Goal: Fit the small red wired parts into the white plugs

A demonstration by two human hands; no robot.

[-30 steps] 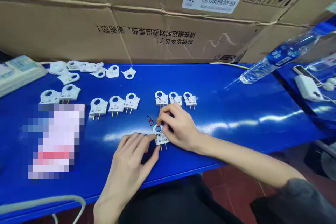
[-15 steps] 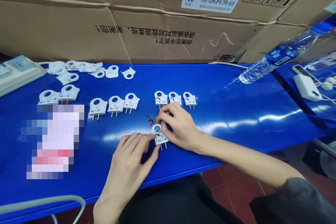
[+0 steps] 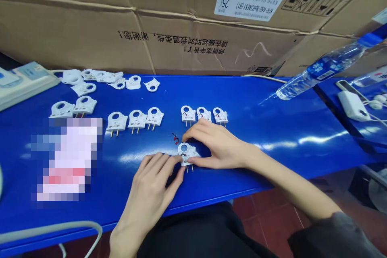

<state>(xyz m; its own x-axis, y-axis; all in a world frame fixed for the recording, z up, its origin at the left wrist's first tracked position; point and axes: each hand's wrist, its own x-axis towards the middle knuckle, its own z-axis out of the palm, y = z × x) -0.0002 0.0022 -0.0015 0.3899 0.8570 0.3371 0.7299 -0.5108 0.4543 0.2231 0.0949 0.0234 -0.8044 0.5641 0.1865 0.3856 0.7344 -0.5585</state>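
Observation:
A white plug half [image 3: 188,150] with a round ring and two brass pins lies in front of me, pins toward me, its inside facing up. A small dark wire piece sits in it. My left hand [image 3: 155,177] grips its left edge between thumb and forefinger. From the right, my right hand [image 3: 211,145] bends around it, thumb tip on the lower face and fingers arched near the ring's top. Just beyond lie small red parts with black leads [image 3: 175,139]. Further back stand similar plug halves with wires [image 3: 188,115] in a short row.
Several plug halves with pins [image 3: 137,121] lie to the left, and white covers [image 3: 133,82] behind them. A power strip [image 3: 27,82] is at the far left. A water bottle [image 3: 323,66] leans at the right near a white charger [image 3: 353,105]. A cardboard box [image 3: 181,40] closes off the back.
My right thumb has come down onto the plug half's lower face, and the fingers have opened wider around it. My left hand keeps its grip. The view has shifted slightly.

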